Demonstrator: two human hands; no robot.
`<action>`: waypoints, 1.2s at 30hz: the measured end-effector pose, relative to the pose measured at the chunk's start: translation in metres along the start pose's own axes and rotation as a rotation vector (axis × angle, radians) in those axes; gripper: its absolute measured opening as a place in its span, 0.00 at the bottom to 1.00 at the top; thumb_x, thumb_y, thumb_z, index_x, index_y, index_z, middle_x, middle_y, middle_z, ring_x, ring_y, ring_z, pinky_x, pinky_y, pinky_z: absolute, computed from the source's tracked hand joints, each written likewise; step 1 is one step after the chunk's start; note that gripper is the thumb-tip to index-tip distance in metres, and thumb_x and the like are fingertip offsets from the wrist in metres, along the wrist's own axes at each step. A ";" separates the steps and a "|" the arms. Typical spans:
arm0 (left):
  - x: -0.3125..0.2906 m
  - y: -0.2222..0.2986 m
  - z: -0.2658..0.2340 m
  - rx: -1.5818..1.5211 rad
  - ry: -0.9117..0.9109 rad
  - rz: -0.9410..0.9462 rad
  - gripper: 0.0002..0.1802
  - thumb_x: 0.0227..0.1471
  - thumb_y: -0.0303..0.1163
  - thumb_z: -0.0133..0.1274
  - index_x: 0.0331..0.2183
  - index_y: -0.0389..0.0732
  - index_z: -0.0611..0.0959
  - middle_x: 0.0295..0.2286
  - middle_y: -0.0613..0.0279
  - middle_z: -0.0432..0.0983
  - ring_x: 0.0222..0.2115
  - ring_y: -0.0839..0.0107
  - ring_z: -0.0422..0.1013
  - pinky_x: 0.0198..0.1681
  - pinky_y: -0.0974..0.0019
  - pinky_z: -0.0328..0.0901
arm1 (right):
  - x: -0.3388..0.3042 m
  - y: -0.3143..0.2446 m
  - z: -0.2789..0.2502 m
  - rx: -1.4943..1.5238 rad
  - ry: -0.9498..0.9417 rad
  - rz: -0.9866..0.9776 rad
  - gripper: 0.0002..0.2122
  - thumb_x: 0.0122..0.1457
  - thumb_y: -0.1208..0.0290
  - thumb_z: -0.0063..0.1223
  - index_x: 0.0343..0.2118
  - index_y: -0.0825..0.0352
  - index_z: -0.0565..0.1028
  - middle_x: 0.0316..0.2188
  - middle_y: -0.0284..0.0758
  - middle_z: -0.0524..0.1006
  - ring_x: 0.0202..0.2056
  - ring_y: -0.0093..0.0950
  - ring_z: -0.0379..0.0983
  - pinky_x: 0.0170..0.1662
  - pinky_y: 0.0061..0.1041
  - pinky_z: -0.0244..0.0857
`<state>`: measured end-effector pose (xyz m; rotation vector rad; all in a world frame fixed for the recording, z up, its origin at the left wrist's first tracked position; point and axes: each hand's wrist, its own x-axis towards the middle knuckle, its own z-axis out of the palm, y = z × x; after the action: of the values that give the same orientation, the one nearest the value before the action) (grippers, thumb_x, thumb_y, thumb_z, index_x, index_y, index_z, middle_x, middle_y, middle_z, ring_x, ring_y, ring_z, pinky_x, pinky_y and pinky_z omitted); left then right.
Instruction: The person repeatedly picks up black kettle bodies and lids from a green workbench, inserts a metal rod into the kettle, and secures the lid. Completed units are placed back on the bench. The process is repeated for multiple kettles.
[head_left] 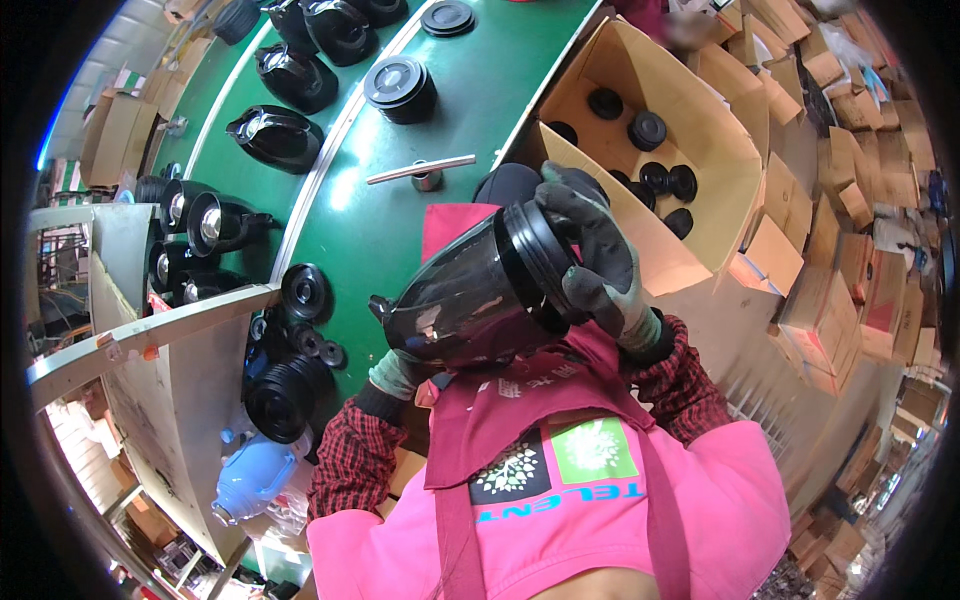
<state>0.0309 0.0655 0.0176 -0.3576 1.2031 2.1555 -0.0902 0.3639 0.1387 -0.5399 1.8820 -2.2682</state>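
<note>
A glossy black jug (pixel 460 300) lies tilted across my chest, its small spout pointing left and its wide end to the right. My right hand (pixel 600 245), in a dark grey glove, wraps around the ribbed black round base (pixel 535 255) at that wide end, thumb in front and fingers over the far edge. My left hand (pixel 395 374), in a light glove, supports the jug from below; its fingers are hidden behind the jug. Whether the base is fixed to the jug or only pressed against it, I cannot tell.
On the green table (pixel 340 190) stand a stack of black discs (pixel 400 88), a T-handled metal tool (pixel 425 178) and several black jugs (pixel 275 138). An open carton (pixel 640 85) at right holds black round parts. Left, a blue bottle (pixel 255 478) sits near stacked black rings (pixel 285 395).
</note>
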 end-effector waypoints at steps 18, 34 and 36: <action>0.011 0.151 0.064 1.335 0.248 0.877 0.32 0.39 0.36 0.65 0.48 0.33 0.83 0.39 0.48 0.82 0.38 0.54 0.80 0.45 0.63 0.71 | 0.012 -0.012 -0.004 0.215 0.050 0.613 0.26 0.70 0.53 0.42 0.62 0.69 0.66 0.63 0.36 0.65 0.64 0.28 0.59 0.68 0.26 0.49; 0.016 0.047 -0.051 0.874 0.259 0.548 0.34 0.52 0.51 0.60 0.51 0.33 0.80 0.43 0.55 0.81 0.43 0.64 0.77 0.53 0.63 0.68 | 0.008 -0.013 0.012 0.425 0.053 0.238 0.27 0.69 0.47 0.43 0.59 0.67 0.67 0.49 0.34 0.72 0.50 0.25 0.69 0.56 0.26 0.62; 0.019 0.108 0.036 0.377 0.242 0.490 0.28 0.49 0.42 0.63 0.48 0.34 0.83 0.40 0.56 0.82 0.39 0.63 0.79 0.47 0.64 0.71 | 0.010 0.010 0.008 0.535 0.208 0.394 0.26 0.67 0.47 0.48 0.56 0.66 0.72 0.38 0.32 0.78 0.41 0.25 0.75 0.50 0.27 0.68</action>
<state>-0.0507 0.0622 0.0990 -0.1705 1.9633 2.2519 -0.0973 0.3512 0.1323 0.1334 1.2129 -2.4586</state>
